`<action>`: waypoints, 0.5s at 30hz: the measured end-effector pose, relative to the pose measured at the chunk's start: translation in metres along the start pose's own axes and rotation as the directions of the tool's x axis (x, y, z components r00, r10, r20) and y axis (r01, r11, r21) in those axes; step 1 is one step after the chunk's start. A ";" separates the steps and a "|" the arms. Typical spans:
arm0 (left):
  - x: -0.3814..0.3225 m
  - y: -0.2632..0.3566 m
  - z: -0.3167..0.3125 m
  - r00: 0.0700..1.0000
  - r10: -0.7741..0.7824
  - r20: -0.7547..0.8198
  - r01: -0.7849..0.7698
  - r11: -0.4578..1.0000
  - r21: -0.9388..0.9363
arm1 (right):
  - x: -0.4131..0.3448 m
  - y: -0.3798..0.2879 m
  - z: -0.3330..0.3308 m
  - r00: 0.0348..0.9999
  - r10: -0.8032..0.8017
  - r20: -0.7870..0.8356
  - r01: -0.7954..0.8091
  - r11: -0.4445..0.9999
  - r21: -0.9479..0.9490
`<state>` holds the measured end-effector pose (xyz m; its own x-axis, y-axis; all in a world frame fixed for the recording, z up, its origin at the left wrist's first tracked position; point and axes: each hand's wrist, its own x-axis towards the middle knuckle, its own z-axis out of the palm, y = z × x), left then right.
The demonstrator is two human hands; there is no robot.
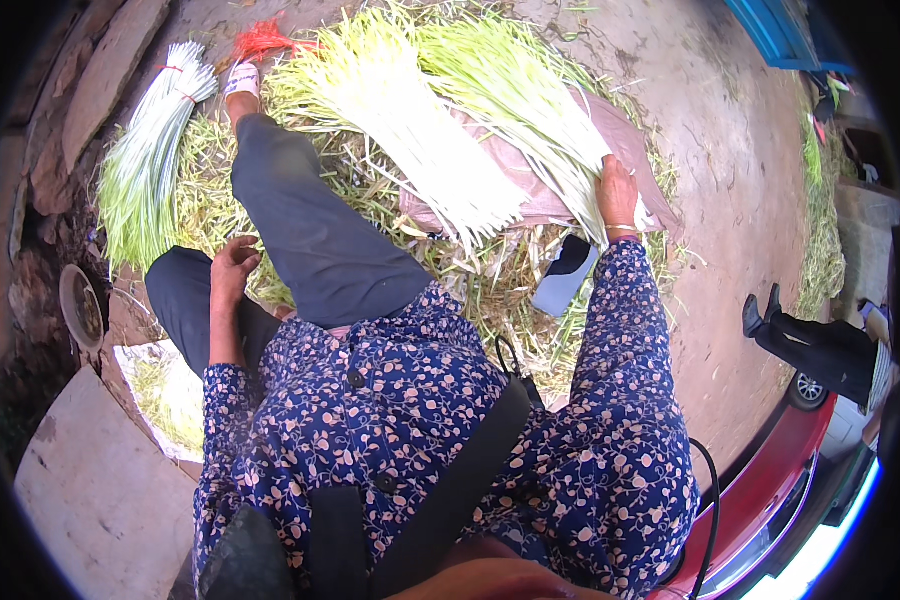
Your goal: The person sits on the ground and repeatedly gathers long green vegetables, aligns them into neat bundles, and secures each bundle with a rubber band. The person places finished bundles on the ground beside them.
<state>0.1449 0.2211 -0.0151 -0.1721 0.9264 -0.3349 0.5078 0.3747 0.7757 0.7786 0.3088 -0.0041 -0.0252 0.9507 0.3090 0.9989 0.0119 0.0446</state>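
My right hand (618,193) reaches out to the pale stem ends of a pile of long garlic-chive-like stalks (521,112) on a mauve cloth (649,154); its fingers touch the edge stems, and their grip is partly hidden. My left hand (234,266) hangs above my bent knee, fingers loosely curled, with nothing seen in it. A second loose pile of white-stemmed stalks (412,127) lies beside the first, nearer my outstretched leg. To the left, a bundle of stalks (154,150) is tied with red bands. Red ties (262,39) lie by my foot.
Leaf trimmings (495,289) cover the ground around my legs. A phone-like flat object (566,276) lies near my right forearm. A round bowl (82,307) and a flat slab (105,480) are at the left. At the right are a person in dark trousers (817,349) and a red car (765,487).
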 end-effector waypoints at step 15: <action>-0.005 0.003 0.003 0.998 -0.033 0.060 0.033 0.999 -0.006 | -0.003 -0.018 0.000 0.990 -0.052 0.128 0.039 0.994 0.100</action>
<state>0.1502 0.2169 -0.0128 -0.1377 0.9097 -0.3919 0.4969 0.4057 0.7671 0.7606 0.3060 -0.0058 -0.0716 0.9806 0.1826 0.9961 0.0799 -0.0382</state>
